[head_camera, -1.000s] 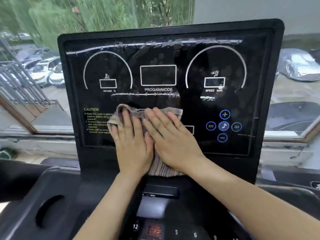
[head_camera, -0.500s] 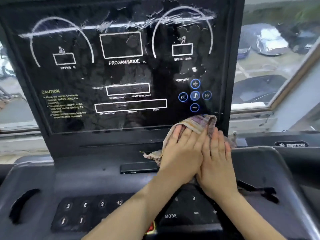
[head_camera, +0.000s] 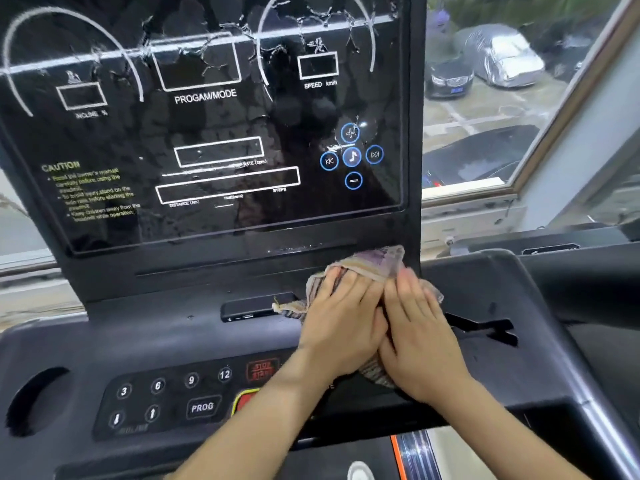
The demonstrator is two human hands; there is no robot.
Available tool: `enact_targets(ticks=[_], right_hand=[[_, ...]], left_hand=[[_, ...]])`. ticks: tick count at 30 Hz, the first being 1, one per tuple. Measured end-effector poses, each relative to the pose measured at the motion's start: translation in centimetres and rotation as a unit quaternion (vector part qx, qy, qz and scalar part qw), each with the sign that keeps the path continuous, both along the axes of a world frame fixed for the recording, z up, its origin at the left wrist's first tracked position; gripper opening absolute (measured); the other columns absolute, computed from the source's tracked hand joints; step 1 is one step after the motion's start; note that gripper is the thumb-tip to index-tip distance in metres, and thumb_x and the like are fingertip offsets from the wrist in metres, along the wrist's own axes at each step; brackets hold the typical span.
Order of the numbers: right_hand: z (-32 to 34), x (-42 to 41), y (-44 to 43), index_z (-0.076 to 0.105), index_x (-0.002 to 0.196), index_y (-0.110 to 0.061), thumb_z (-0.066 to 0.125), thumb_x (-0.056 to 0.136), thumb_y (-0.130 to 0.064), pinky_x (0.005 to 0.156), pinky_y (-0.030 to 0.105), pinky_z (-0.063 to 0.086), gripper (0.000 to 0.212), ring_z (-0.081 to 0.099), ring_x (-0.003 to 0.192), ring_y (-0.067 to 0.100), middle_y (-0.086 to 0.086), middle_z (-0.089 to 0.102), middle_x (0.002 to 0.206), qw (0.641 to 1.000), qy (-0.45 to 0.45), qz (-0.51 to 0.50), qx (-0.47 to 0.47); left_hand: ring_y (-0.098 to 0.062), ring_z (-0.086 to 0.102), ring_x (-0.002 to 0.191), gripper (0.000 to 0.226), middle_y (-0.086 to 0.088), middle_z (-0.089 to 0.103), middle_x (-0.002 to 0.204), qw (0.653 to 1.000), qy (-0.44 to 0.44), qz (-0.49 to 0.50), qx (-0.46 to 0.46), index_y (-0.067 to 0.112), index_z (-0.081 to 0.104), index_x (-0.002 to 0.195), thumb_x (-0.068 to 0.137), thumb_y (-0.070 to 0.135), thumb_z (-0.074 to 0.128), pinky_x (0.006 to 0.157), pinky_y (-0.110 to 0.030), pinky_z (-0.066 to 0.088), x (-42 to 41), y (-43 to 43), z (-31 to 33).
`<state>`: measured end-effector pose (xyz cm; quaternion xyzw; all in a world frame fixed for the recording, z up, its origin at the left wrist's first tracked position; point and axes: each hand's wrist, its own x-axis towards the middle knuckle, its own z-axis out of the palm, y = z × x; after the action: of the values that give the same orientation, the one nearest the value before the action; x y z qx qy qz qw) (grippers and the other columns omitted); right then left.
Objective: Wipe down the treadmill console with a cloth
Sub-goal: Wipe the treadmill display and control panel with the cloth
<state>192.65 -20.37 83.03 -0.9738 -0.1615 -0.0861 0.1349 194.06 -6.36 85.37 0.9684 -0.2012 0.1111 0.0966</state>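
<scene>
The treadmill console's glossy black display panel fills the upper left, streaked with wet smears. A striped brownish cloth lies bunched on the matte black ledge below the panel's lower right corner. My left hand and my right hand lie side by side on it, fingers straight, pressing it flat against the console. Most of the cloth is hidden under both hands.
A button pad with numbers and PROG sits lower left, beside a cup-holder hole. A small black slot lies left of the cloth. To the right, a window looks out on parked cars.
Both hands and the cloth have slid from the lower middle of the display, rightward and down onto the ledge under its right corner. The camera has tilted down and moved closer.
</scene>
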Motion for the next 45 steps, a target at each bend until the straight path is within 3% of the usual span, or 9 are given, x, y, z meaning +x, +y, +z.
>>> enact_targets(ticks=[7, 12, 17, 22, 25, 28, 36, 39, 45], right_hand=[[0.0, -0.9, -0.2, 0.042, 0.143, -0.004, 0.03, 0.09, -0.023, 0.119, 0.028, 0.012, 0.057, 0.033, 0.14, 0.026, 0.014, 0.037, 0.151, 0.997, 0.013, -0.017, 0.069], [1.8, -1.9, -2.1, 0.073, 0.101, -0.015, 0.052, 0.082, -0.005, 0.082, 0.023, 0.047, 0.03, 0.065, 0.092, 0.02, -0.003, 0.072, 0.098, 0.983, 0.026, 0.067, 0.17], [5.3, -0.3, -2.6, 0.066, 0.098, -0.021, 0.067, 0.086, -0.009, 0.086, 0.021, 0.045, 0.017, 0.06, 0.093, 0.007, -0.009, 0.065, 0.097, 0.936, 0.068, -0.036, 0.344], [3.7, -0.9, 0.1, 0.044, 0.142, -0.013, 0.031, 0.092, -0.058, 0.11, 0.049, 0.033, 0.069, 0.033, 0.137, 0.035, 0.019, 0.043, 0.145, 0.987, 0.068, -0.12, 0.08], [0.8, -3.2, 4.1, 0.022, 0.152, -0.011, 0.016, 0.087, -0.071, 0.114, 0.055, 0.015, 0.088, 0.008, 0.146, 0.04, 0.028, 0.013, 0.157, 0.988, 0.103, -0.117, -0.02], [0.0, -4.1, 6.9, 0.033, 0.148, -0.008, 0.023, 0.092, -0.058, 0.112, 0.057, 0.021, 0.075, 0.018, 0.144, 0.043, 0.028, 0.022, 0.154, 0.994, 0.064, -0.083, -0.041], [0.7, -9.2, 19.9, 0.059, 0.127, -0.007, 0.032, 0.08, -0.036, 0.114, 0.047, 0.014, 0.061, 0.039, 0.136, 0.037, 0.021, 0.048, 0.142, 0.989, 0.076, 0.127, -0.005], [1.4, -9.3, 26.0, 0.061, 0.125, -0.01, 0.03, 0.077, -0.037, 0.112, 0.044, 0.025, 0.063, 0.044, 0.133, 0.033, 0.017, 0.052, 0.14, 0.972, 0.086, 0.218, 0.015], [2.2, -7.8, 23.6, 0.028, 0.148, -0.029, 0.033, 0.075, -0.035, 0.118, 0.046, 0.006, 0.073, 0.003, 0.149, 0.022, 0.0, 0.016, 0.161, 0.978, 0.148, 0.145, -0.029]], left_hand=[[-0.025, 0.051, 0.112, 0.04, -0.004, 0.059, 0.12, 0.998, 0.049, 0.038, -0.004, 0.016, 0.054, 0.125, 0.092, 0.029, 0.036, 0.105, -0.038, 0.036, -2.7, -1.6, -0.6], [-0.024, 0.059, 0.089, 0.024, 0.001, 0.064, 0.102, 0.985, 0.122, 0.088, -0.079, 0.025, 0.061, 0.109, 0.094, 0.036, 0.045, 0.074, -0.038, 0.049, -6.6, -0.3, 0.7], [-0.015, 0.065, 0.077, 0.018, -0.002, 0.069, 0.083, 0.778, 0.321, 0.152, -0.518, 0.026, 0.06, 0.099, 0.085, 0.031, 0.07, 0.073, -0.033, 0.052, -3.5, 1.2, 5.0], [-0.018, 0.05, 0.106, 0.025, 0.003, 0.059, 0.114, 0.98, 0.053, 0.106, -0.158, 0.022, 0.064, 0.108, 0.084, 0.017, 0.062, 0.092, -0.028, 0.041, -4.6, 3.9, 1.9], [-0.022, 0.05, 0.117, 0.037, 0.0, 0.057, 0.131, 0.982, 0.085, 0.081, -0.145, 0.02, 0.063, 0.122, 0.088, 0.022, 0.048, 0.097, -0.033, 0.044, -6.0, 5.2, 0.1], [-0.02, 0.05, 0.119, 0.047, 0.005, 0.056, 0.133, 0.986, 0.093, 0.052, -0.126, 0.02, 0.06, 0.124, 0.084, 0.018, 0.037, 0.098, -0.031, 0.043, -6.8, 7.6, -0.3], [-0.023, 0.06, 0.098, 0.026, 0.003, 0.072, 0.093, 0.934, 0.037, 0.289, -0.205, 0.017, 0.072, 0.07, 0.073, 0.024, 0.047, 0.085, -0.029, 0.043, -11.6, 19.6, 0.2], [-0.033, 0.054, 0.11, 0.036, -0.009, 0.064, 0.114, 0.911, 0.014, 0.389, -0.138, 0.006, 0.071, 0.085, 0.08, 0.026, 0.041, 0.089, -0.041, 0.046, -13.3, 25.3, -0.6], [-0.03, 0.049, 0.125, 0.047, -0.005, 0.039, 0.149, 0.903, 0.101, 0.392, -0.143, 0.019, 0.046, 0.137, 0.096, 0.041, 0.044, 0.095, -0.043, 0.044, -16.0, 31.0, -2.9]])
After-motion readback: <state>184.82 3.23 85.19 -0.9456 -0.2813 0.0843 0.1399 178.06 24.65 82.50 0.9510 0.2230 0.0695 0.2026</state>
